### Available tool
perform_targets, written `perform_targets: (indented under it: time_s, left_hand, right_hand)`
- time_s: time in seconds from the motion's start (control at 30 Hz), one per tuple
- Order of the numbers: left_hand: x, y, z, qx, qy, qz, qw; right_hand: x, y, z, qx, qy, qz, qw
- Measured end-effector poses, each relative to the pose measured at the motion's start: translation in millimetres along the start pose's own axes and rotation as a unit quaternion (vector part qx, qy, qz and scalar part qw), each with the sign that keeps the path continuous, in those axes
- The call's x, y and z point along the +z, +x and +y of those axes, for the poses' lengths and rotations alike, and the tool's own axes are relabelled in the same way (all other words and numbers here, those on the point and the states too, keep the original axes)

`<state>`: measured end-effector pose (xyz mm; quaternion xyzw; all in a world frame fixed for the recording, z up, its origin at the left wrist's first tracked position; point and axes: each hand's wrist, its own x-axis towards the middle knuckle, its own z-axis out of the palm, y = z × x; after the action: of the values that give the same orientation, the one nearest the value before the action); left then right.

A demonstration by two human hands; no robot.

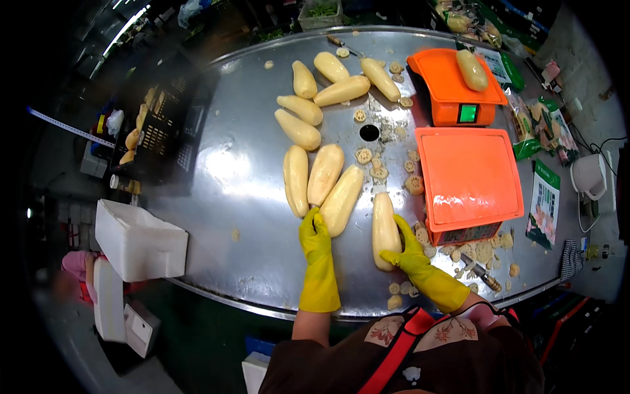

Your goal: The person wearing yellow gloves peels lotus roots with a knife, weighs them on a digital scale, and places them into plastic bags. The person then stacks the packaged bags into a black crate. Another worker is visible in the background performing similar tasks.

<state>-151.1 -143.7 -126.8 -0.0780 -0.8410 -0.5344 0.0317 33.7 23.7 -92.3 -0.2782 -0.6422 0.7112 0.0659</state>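
Note:
Both my hands wear yellow rubber gloves over a steel table (256, 266). My left hand (316, 239) has its fingertips at the near, narrow end of a peeled lotus root segment (326, 175), pinching it. Another segment (296, 180) lies to its left and one more (341, 201) to its right, beside my fingers. Around the right side of a separate lotus root segment (385, 229) curls my right hand (413, 253), thumb near its lower end. That segment lies lengthwise on the table, pointing away from me. Farther off, several peeled segments (298, 129) lie in a loose cluster.
Two orange scales, a near one (470, 177) and a far one (455, 83) bearing a lotus root (471, 70), stand right. Cut slices (364, 156) and a knife (480, 273) lie about. A drain hole (369, 133), black crate (162, 123) and foam box (142, 241) are also here.

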Motion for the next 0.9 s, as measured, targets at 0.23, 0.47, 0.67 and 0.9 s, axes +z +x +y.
perform_targets:
  time_s: [0.23, 0.47, 0.67, 0.9]
  left_hand:
    - [-3, 7, -7, -0.021, 0.015, 0.001, 1.0]
    - [-11, 0, 60, 0.224, 0.147, 0.008, 0.964]
    - [-8, -57, 97, 0.274, 0.214, -0.181, 0.92]
    - [-17, -64, 57, 0.232, 0.215, -0.202, 0.927]
  right_hand:
    - [5, 37, 3, 0.055, 0.061, 0.062, 0.995]
    - [25, 35, -6, 0.037, 0.098, 0.076, 0.992]
    - [34, 22, -37, 0.058, 0.195, -0.005, 0.979]
    - [36, 4, -2, 0.05, 0.15, -0.027, 0.987]
